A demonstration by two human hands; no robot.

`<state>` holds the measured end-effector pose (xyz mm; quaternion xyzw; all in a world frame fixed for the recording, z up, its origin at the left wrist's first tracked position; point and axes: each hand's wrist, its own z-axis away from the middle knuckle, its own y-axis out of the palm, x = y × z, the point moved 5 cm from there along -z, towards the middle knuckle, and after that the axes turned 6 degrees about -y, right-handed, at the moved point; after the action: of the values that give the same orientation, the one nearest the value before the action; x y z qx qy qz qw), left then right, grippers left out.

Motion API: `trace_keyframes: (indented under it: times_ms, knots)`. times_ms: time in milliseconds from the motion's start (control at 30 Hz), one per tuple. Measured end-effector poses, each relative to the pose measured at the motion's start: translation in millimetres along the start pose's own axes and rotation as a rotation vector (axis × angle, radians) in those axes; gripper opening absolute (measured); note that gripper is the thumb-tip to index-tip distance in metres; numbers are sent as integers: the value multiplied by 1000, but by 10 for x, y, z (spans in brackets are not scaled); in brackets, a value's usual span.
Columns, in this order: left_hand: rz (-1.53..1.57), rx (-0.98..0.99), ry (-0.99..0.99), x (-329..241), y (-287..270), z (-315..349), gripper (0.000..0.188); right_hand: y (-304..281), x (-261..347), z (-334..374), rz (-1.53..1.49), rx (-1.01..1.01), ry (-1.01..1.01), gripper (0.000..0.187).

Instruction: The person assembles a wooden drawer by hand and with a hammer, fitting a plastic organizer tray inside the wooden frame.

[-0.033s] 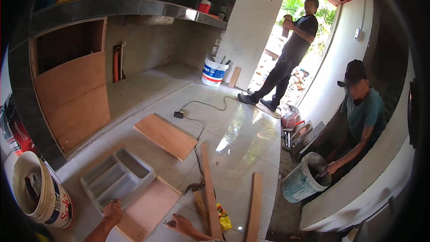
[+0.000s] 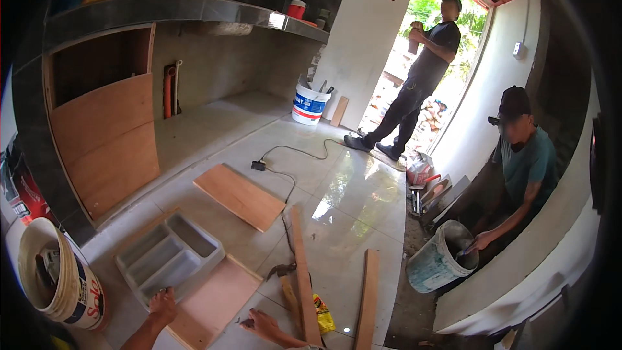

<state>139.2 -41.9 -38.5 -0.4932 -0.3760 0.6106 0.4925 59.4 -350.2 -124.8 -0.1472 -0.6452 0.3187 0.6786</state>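
A grey plastic cutlery tray [image 2: 202, 271] with several compartments rests on a framed plywood panel [image 2: 220, 298] on the floor. My left hand [image 2: 163, 304] has its fingers curled over the tray's near rim. To its right, my right hand [image 2: 262, 325] is held low beside the panel's right corner, fingers apart and with nothing visible in it. Nearest to that hand lies a hammer [image 2: 289, 295] with a wooden handle, along a long wood strip [image 2: 302, 272]. A yellow packet [image 2: 322, 314] sits just past the strip.
A loose plywood board [image 2: 240, 196] and a black cord [image 2: 293, 188] lie ahead on the tiles. Another wood strip [image 2: 367, 298] is at right. A tool bucket [image 2: 48, 236] stands at left. One person [image 2: 431, 58] stands by the doorway; another [image 2: 528, 155] reaches into a bucket [image 2: 434, 266].
The seated co-worker's hand at the bucket has shifted slightly. My hands and the tray look the same.
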Motion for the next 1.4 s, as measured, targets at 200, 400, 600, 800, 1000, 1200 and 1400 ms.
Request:
trace_keyframes:
  times_ms: [200,400,600,800,1000,1200,1400]
  knots:
    - [-30,-27,41,37,58,-11,35,13,28,-6,260,-80,-106,39]
    - [-27,-40,38,49,70,-9,36,84,-98,-15,196,-84,-99,42]
    - [-36,-38,53,23,27,12,37,93,-133,-12,224,-113,-71,50]
    - [-49,-68,70,19,30,15,35,106,-150,-10,245,-100,-59,49]
    - [-55,-41,54,76,150,-68,52,100,-152,-39,257,-126,-111,42]
    - [-41,-27,39,65,102,-8,42,87,-157,2,237,-220,-72,42]
    - [-72,-79,74,-109,-120,40,31,26,-12,-7,235,-204,-60,44]
